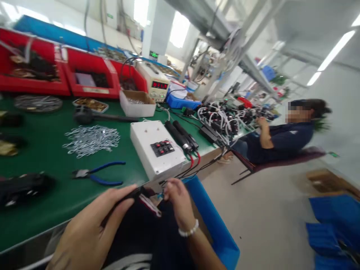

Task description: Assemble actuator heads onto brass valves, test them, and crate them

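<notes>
Black part [136,192] held at table [67,206] edge

The left hand [95,221] gripped the black part — thumb on one side, index finger on the other — just off the table's near edge. The fingers of the right hand [180,204] curled close beside it; whether they gripped anything could not be determined. Blue-handled pliers [97,180] lay on the table, metal hooks [92,140] beyond, a white switch box [146,138] to the right.

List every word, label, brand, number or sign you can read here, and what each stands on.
None reads clearly.
Power supply, red digits: too blurred.
Green display behind it: too small.
Red bin, pale label: too blurred.
Co-worker's shirt, white mark: too small.
Green sign, background: too small.
</notes>
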`<state>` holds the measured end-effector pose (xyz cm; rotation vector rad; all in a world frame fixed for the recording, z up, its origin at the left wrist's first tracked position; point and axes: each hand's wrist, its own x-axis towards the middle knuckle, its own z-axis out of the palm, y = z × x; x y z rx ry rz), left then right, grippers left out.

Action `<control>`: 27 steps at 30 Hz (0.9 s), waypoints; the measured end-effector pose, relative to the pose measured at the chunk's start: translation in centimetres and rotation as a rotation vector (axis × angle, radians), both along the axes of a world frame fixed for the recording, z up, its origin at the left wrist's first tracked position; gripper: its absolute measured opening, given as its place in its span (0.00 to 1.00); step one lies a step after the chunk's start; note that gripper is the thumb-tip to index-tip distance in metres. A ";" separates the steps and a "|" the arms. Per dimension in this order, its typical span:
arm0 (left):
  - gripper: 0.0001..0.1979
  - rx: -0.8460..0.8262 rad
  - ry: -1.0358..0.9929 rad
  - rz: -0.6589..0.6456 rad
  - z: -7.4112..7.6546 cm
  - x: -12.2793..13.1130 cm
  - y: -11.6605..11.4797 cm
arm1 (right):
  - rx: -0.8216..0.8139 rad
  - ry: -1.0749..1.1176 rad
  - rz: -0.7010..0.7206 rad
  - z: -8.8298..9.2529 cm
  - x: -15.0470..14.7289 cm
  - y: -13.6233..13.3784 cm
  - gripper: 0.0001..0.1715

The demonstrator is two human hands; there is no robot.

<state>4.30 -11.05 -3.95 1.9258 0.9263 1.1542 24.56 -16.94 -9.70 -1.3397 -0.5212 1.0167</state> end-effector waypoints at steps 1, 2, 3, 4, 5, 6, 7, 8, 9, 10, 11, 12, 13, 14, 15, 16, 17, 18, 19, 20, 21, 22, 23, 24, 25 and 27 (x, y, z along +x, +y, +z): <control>0.10 0.014 0.068 0.034 0.8 0.0 0.1 | -0.034 -0.003 -0.048 -1.2 1.2 0.3 0.27; 0.09 0.029 0.092 0.057 1.5 0.1 0.2 | -0.071 -0.004 -0.073 -2.6 2.3 0.7 0.28; 0.08 0.031 0.101 0.075 2.1 0.3 0.4 | -0.107 -0.005 -0.074 -4.0 3.2 1.2 0.29; 0.07 0.021 0.096 0.106 2.6 0.5 0.5 | -0.139 -0.009 -0.059 -5.4 3.7 1.8 0.28; 0.06 0.009 0.091 0.122 2.9 0.8 0.6 | -0.167 -0.014 -0.027 -6.6 4.0 2.4 0.26; 0.05 0.000 0.083 0.132 3.1 1.0 0.7 | -0.189 -0.023 0.014 -7.6 4.0 2.9 0.22; 0.05 -0.003 0.074 0.130 3.1 1.1 0.6 | -0.205 -0.037 0.063 -8.3 3.7 3.4 0.19; 0.05 0.003 0.064 0.121 3.2 1.2 0.6 | -0.214 -0.055 0.115 -8.9 3.3 3.9 0.16; 0.06 0.014 0.054 0.109 3.2 1.2 0.4 | -0.217 -0.081 0.166 -9.3 2.7 4.2 0.15; 0.06 0.024 0.043 0.101 3.2 1.2 0.4 | -0.214 -0.111 0.217 -9.5 2.1 4.6 0.14; 0.07 0.034 0.030 0.096 3.2 1.2 0.3 | -0.207 -0.145 0.263 -9.6 1.4 4.8 0.13; 0.07 0.042 0.018 0.097 3.2 1.1 0.2 | -0.196 -0.182 0.302 -9.6 0.8 5.0 0.12; 0.07 0.049 0.007 0.101 3.3 1.1 0.2 | -0.182 -0.220 0.333 -9.5 0.2 5.1 0.12; 0.07 0.056 -0.003 0.105 3.3 1.0 0.2 | -0.164 -0.259 0.353 -9.2 -0.2 5.1 0.12; 0.07 0.062 -0.011 0.104 3.4 1.0 0.3 | -0.144 -0.298 0.364 -8.7 -0.6 4.9 0.12; 0.07 0.069 -0.017 0.105 3.5 1.0 0.3 | -0.121 -0.334 0.367 -8.0 -0.8 4.6 0.13; 0.07 0.073 -0.020 0.103 3.5 1.0 0.3 | -0.095 -0.367 0.364 -7.1 -0.9 4.2 0.13; 0.06 0.075 -0.019 0.099 3.5 1.0 0.3 | -0.068 -0.394 0.360 -6.0 -1.0 3.6 0.13; 0.05 0.077 -0.016 0.096 3.6 0.9 0.3 | -0.041 -0.415 0.354 -4.7 -1.0 2.9 0.13; 0.05 0.077 -0.004 0.091 3.6 0.9 0.3 | -0.016 -0.432 0.349 -3.2 -1.0 2.2 0.13; 0.05 0.073 0.016 0.085 3.7 0.8 0.2 | 0.007 -0.436 0.346 -1.7 -1.1 1.6 0.11; 0.06 0.066 0.041 0.078 3.7 0.7 0.2 | 0.034 -0.425 0.338 -0.1 -1.1 0.9 0.10; 0.08 0.056 0.069 0.066 3.8 0.7 0.1 | 0.077 -0.391 0.326 1.5 -1.2 0.5 0.08; 0.10 0.043 0.096 0.056 3.9 0.6 0.1 | 0.135 -0.331 0.306 3.0 -1.4 0.1 0.07; 0.11 0.032 0.112 0.047 4.0 0.5 0.0 | 0.199 -0.271 0.280 4.4 -1.6 -0.1 0.07; 0.10 0.031 0.108 0.032 4.1 0.5 -0.2 | 0.309 -0.172 0.228 6.6 -2.1 -0.1 0.06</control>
